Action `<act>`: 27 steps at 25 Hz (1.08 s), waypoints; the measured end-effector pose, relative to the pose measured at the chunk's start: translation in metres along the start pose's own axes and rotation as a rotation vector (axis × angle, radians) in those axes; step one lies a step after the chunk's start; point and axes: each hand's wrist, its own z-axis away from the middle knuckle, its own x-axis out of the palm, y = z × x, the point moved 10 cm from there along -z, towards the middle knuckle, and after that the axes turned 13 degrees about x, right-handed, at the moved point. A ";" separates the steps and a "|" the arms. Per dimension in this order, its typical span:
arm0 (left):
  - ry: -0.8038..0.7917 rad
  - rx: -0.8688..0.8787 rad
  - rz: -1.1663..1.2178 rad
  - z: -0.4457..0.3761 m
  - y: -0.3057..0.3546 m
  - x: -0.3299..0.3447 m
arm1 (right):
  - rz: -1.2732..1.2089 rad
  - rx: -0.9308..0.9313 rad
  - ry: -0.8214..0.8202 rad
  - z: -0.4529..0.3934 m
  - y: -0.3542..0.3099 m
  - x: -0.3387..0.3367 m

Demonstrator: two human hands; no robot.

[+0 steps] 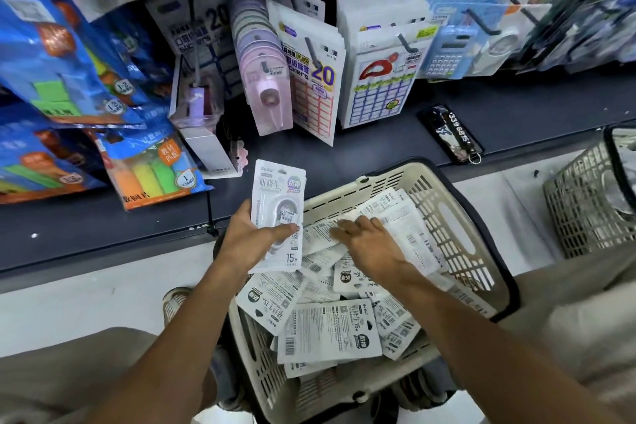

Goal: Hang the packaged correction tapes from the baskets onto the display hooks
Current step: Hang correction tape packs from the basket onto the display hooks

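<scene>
While my left hand [256,237] grips a small stack of packets [278,213] upright, ready for hanging, my right hand [370,244] lies flat, seemingly gathering more in the basket [457,224].

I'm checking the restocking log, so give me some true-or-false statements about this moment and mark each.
1. The left hand holds white packets upright in its grip. True.
2. The right hand holds a phone. False: it reaches onto the loose packets in the basket; the phone lies on the shelf.
3. The basket is empty. False: it holds many packets.
4. A second basket stands at the right. True.
</scene>
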 end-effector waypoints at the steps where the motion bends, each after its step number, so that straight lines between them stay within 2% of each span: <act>1: 0.007 0.006 -0.008 0.000 0.000 -0.003 | -0.057 -0.020 0.015 -0.001 -0.004 -0.006; 3: 0.031 0.019 -0.031 0.000 0.003 -0.007 | -0.225 -0.016 0.097 -0.006 0.005 -0.031; 5: 0.055 0.076 -0.012 -0.001 0.014 -0.007 | -0.341 -0.006 0.093 -0.015 0.023 -0.055; 7: 0.056 0.189 0.026 -0.003 0.031 -0.005 | -0.324 0.000 -0.030 -0.020 0.037 -0.071; 9: 0.017 0.281 -0.118 -0.002 0.047 -0.004 | -0.173 -0.061 -0.173 -0.012 0.033 -0.086; 11: -0.096 0.327 -0.412 0.001 0.058 0.009 | -0.102 -0.122 -0.306 0.001 0.026 -0.105; 13: -0.276 0.305 -0.489 0.010 0.056 0.034 | -0.203 -0.134 -0.409 0.013 0.017 -0.135; 15: -0.404 0.259 -0.355 0.026 0.059 0.057 | -0.345 -0.178 -0.490 0.022 0.000 -0.165; 17: -0.424 0.165 -0.113 0.037 0.068 0.064 | -0.459 -0.247 -0.515 0.029 -0.019 -0.193; 20: -0.470 -0.027 0.314 0.051 0.081 0.070 | -0.722 -0.214 -0.558 0.029 -0.023 -0.228; 21: -0.504 -0.067 0.372 0.057 0.086 0.070 | -0.762 -0.194 -0.561 0.026 -0.023 -0.236; 25: -0.671 -0.034 0.219 0.071 0.099 0.077 | -0.640 -0.204 -0.495 0.024 -0.037 -0.256; 26: -0.636 -0.027 0.215 0.070 0.102 0.074 | -0.647 -0.185 -0.365 0.021 -0.035 -0.264; 27: -0.580 -0.010 0.235 0.065 0.104 0.070 | -0.702 -0.121 -0.143 0.019 -0.023 -0.277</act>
